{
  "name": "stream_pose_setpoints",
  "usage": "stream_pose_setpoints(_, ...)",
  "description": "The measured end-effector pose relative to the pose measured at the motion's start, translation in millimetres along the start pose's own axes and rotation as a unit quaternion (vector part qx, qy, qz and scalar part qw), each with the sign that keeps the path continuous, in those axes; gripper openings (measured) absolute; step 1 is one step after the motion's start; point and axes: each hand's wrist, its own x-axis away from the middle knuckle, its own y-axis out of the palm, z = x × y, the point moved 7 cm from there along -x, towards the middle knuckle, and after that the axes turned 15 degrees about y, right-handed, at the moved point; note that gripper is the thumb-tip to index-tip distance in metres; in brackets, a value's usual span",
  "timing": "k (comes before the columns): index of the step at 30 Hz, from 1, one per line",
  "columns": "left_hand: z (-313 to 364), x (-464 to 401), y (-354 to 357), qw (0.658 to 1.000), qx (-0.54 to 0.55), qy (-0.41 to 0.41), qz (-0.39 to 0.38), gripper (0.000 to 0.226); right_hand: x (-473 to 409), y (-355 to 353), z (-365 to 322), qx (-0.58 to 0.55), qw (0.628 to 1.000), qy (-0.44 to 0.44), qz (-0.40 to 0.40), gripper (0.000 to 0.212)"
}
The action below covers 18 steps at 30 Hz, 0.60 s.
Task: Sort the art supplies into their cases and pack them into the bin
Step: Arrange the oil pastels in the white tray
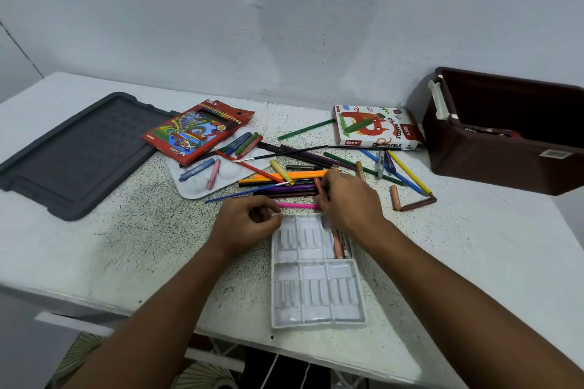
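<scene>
A white plastic tray (317, 290) with moulded slots lies on the speckled table (132, 240) right in front of the person. Two pastels (340, 245) sit in its far right slot; the other slots hold nothing.

The left hand (249, 219) rests at the tray's far left corner, fingers curled in toward the thumb; whether they hold anything cannot be told. The right hand (347, 196) reaches over the tray's far right corner with its fingers bent down into the pile of coloured pencils (284, 185). A pink pencil (297, 205) lies between the two hands, its right end at the right fingertips, but a grip on it cannot be made out.

Behind the pile a white box (376, 129) reads "OIL PASTELS" and carries a red "DIY" label on its top and side. A red pencil box (196, 131) with a colourful picture leans on a white paint palette (218, 174), which holds a few crayons. A pen by the loose pencils also shows "DIY". Brown pastels (410, 200) lie apart to the right.

The dark brown bin (493, 161) stands open at the table's right end, something dark inside it. Its grey lid (76, 151) lies flat at the left.
</scene>
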Motion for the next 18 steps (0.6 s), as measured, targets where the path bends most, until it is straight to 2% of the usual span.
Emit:
stream_pose_setpoints(5, 3.1, -0.3, -0.7, 1.0, 0.001, 0.028, -0.01, 0.028, -2.3, 1.8, 0.1, 0.001, 1.0, 0.013, -0.012, 0.015)
stream_pose_setpoints(11, 14.0, 1.9, -1.3, 0.997, -0.01, 0.08, -0.001, 0.028, 7.5, -16.3, 12.7, -0.13, 0.989, -0.068, -0.012, 0.026)
stream_pose_setpoints(15, 21.4, 11.3, 9.8, 0.988, -0.04, 0.124, -0.077, 0.051, 29.6, -29.0, 32.3, -0.14, 0.977, -0.157, 0.03, 0.019)
stream_pose_setpoints(18, 22.2, 19.1, 12.6, 0.984, -0.042, 0.128, -0.119, 0.066, 47.9, -26.6, 41.2, -0.158, 0.966, -0.202, 0.027, 0.023)
